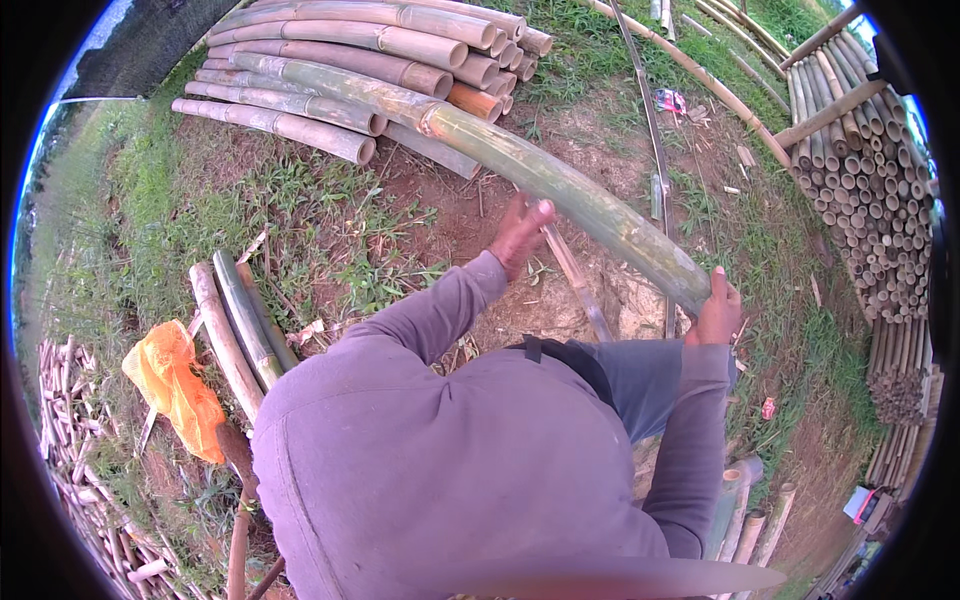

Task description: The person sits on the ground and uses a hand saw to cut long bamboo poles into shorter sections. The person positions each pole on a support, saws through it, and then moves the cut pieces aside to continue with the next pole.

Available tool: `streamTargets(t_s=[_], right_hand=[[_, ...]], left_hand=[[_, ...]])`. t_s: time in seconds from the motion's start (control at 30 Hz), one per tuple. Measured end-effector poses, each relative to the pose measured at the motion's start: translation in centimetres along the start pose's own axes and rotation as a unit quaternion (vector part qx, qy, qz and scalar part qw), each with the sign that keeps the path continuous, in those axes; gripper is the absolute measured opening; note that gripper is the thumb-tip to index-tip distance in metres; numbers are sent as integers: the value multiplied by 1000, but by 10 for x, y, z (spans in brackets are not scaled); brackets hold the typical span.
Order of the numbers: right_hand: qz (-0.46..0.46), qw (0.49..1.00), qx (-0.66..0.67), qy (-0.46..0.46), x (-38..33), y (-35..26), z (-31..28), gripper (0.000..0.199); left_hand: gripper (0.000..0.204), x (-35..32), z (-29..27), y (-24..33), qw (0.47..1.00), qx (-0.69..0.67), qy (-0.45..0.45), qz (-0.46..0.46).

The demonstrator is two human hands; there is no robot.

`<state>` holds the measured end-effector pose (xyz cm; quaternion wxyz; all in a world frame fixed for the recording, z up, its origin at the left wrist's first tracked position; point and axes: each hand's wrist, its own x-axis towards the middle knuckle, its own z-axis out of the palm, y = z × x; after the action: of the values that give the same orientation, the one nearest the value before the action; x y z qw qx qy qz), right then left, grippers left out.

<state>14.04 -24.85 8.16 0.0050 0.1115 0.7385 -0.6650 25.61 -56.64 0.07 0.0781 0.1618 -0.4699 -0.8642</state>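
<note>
A long green bamboo pole (560,180) slants from the stack of cut poles at the back down toward my right side. My right hand (716,308) is closed round its near end, thumb on top. Against the pole's near edge, around its middle, my left hand (522,235) holds it from below; some of its fingers are hidden. Just beside the left hand, a narrow pale strip (577,280) runs down from under the pole toward my legs.
Cut bamboo poles (330,60) are stacked at the back left. Shorter poles (237,320) and an orange mesh bag (175,385) lie at left. A large bamboo stack (870,210) stands at right. A thin dark bar (655,130) crosses the grassy ground beyond the pole.
</note>
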Motion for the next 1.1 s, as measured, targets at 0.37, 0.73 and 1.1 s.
streamTargets(t_s=[0.37,0.73,1.1], right_hand=[[-248,891,-362,119,-37,-11,-134,63],[136,746,-555,341,-229,137,-473,69],[75,810,-529,240,-255,234,-384,58]], left_hand=[[66,55,67,16,979,-122,157,-52],[121,201,-234,168,861,62,502,49],[116,247,-292,157,685,569,438,126]])
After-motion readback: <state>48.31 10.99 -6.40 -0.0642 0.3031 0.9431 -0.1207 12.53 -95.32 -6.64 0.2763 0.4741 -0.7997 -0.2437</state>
